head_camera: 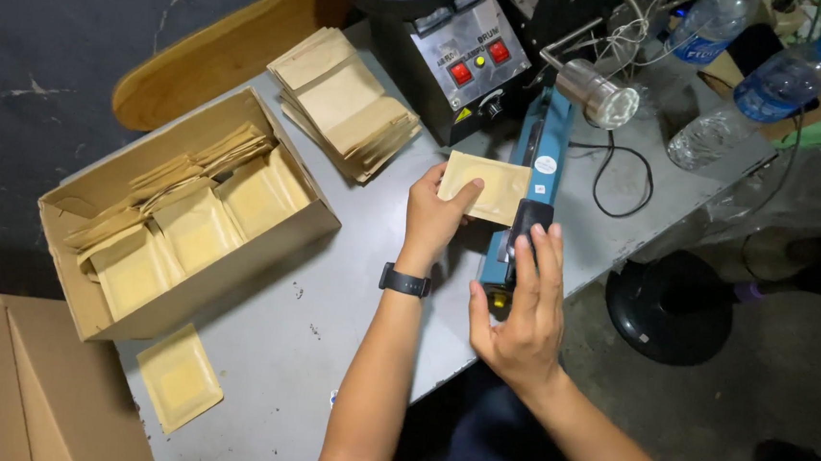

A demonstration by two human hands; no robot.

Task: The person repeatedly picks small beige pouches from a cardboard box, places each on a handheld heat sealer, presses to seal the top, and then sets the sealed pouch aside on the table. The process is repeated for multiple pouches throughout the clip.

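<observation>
My left hand [434, 215] grips a tan paper pouch [491, 185] by its left side, and the pouch's right edge lies in the blue heat sealer [530, 167]. A black band sits on my left wrist. My right hand [524, 306] rests with spread fingers on the black handle end [530, 217] of the sealer's arm, which lies down over the pouch edge. The sealer sits near the right edge of the grey table [327, 321].
An open cardboard box [106, 310] holds several filled pouches at the left. One pouch [179, 378] lies in front of it. A stack of flat pouches [347, 101] sits beside a grey machine [452, 50] with red switches. Water bottles [777, 83] stand at the far right.
</observation>
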